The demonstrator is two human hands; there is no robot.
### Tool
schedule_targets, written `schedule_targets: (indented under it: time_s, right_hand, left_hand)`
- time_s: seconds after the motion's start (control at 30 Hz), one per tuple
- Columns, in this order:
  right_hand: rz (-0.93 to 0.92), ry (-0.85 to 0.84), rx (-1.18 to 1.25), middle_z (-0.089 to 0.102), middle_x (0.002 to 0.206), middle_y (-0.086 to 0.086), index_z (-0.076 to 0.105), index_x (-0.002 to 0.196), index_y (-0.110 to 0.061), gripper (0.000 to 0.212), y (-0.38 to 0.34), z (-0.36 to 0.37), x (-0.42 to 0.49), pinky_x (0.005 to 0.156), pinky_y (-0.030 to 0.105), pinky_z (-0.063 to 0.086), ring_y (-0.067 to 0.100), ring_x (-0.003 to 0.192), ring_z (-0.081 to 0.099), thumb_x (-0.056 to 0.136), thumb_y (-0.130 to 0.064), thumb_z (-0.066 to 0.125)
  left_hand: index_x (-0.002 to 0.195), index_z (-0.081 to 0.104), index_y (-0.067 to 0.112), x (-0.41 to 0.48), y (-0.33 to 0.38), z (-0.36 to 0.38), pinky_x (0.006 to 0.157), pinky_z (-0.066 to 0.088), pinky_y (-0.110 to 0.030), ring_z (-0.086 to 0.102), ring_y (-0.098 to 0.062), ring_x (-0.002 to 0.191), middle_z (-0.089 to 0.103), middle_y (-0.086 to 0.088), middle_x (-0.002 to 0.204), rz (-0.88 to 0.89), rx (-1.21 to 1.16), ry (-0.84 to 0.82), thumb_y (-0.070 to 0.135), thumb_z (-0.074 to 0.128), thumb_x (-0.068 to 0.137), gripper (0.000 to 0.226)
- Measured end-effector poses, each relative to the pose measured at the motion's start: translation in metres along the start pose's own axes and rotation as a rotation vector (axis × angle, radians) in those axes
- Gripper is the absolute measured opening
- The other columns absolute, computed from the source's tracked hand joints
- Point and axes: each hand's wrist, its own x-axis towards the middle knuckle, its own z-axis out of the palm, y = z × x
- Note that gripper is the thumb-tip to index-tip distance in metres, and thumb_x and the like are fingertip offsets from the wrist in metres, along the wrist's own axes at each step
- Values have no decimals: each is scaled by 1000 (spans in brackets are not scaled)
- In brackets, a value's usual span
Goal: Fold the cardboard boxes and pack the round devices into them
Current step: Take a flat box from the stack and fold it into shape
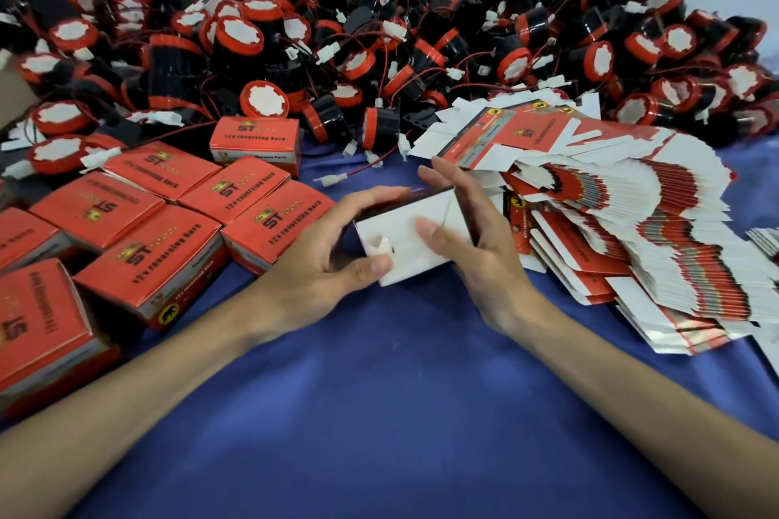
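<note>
Both hands hold one small cardboard box (406, 242) just above the blue cloth, its white flaps facing me and a white connector showing through a gap at its lower left. My left hand (324, 249) grips the box's left side, thumb on the front flap. My right hand (472, 236) holds the right side, its thumb pressing the white flap and its fingers behind the box. A big heap of round red-and-black devices (379, 38) with wires fills the back.
Several closed red boxes (168, 206) lie in rows at the left. A fanned stack of flat unfolded box blanks (624, 215) lies at the right, close to my right hand. A blue cloth (400, 392) covers the table in front.
</note>
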Motion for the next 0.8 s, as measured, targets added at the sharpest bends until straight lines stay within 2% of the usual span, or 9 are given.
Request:
schedule_targets:
  time_s: [0.07, 0.13, 0.23, 0.4, 0.5, 0.57, 0.63, 0.7, 0.8]
  right_hand:
    - [27, 3, 32, 51, 133, -3, 49, 126, -34, 51, 0, -1, 0, 85, 36, 54, 8, 111, 59, 78, -23, 64]
    - [45, -19, 59, 55, 125, -7, 48, 129, -31, 56, 0, -2, 0, 73, 35, 56, 10, 103, 62, 77, -25, 67]
    - [31, -50, 73, 61, 112, -17, 49, 129, -29, 61, 0, -2, -1, 76, 30, 54, 10, 100, 61, 71, -30, 71]
    - [48, -60, 207, 59, 117, 2, 54, 128, -15, 55, -1, -6, 2, 82, 33, 50, 19, 104, 58, 74, -7, 65]
    - [94, -79, 305, 58, 117, 4, 54, 126, -15, 57, -1, -6, 2, 79, 31, 53, 19, 103, 59, 72, -2, 65]
    - [128, -94, 372, 57, 118, 4, 54, 124, -20, 58, -2, -5, 2, 75, 28, 55, 15, 101, 61, 70, -1, 64]
    - [147, -100, 415, 57, 115, 3, 52, 125, -22, 61, -3, -5, 3, 70, 25, 54, 13, 97, 62, 69, 0, 63]
    - [155, -97, 463, 58, 110, 3, 51, 127, -21, 62, -3, -6, 3, 69, 25, 54, 14, 94, 62, 69, 0, 62]
    - [155, -112, 510, 53, 114, 8, 52, 128, -18, 62, -4, -7, 2, 71, 25, 55, 16, 96, 60, 68, 0, 61]
  left_hand:
    - [130, 48, 23, 1, 2, 2, 96, 43, -20, 53, -8, 122, 56, 8, 132, 41, 30, 83, 51, 67, 78, 62]
    - [126, 50, 24, 0, 3, 3, 92, 45, -19, 56, -7, 117, 60, 8, 126, 56, 25, 133, 39, 64, 81, 50]
    - [125, 51, 24, -1, 3, 4, 89, 45, -17, 58, -4, 112, 61, 9, 122, 78, 33, 151, 22, 63, 84, 42]
    - [123, 49, 20, 1, 2, 3, 92, 46, -21, 56, -10, 118, 58, 2, 126, 123, 16, 139, 25, 67, 80, 46]
    - [108, 46, 21, -2, 3, 6, 80, 51, -22, 57, -11, 116, 58, 1, 127, 127, -83, 158, 28, 64, 77, 36]
    - [96, 47, 23, -4, 3, 8, 74, 50, -17, 56, -6, 116, 57, 9, 127, 175, 45, 202, 26, 60, 80, 20]
    - [92, 50, 21, -4, 1, 9, 77, 47, -13, 53, 1, 116, 56, 11, 124, 248, 272, 261, 26, 55, 83, 11]
    - [93, 54, 9, -3, -2, 9, 87, 41, -13, 50, 2, 116, 58, 2, 120, 340, 471, 337, 25, 52, 86, 17]
    - [93, 59, -5, -3, -4, 12, 97, 38, -16, 50, -13, 118, 59, -17, 120, 427, 651, 386, 17, 48, 90, 24]
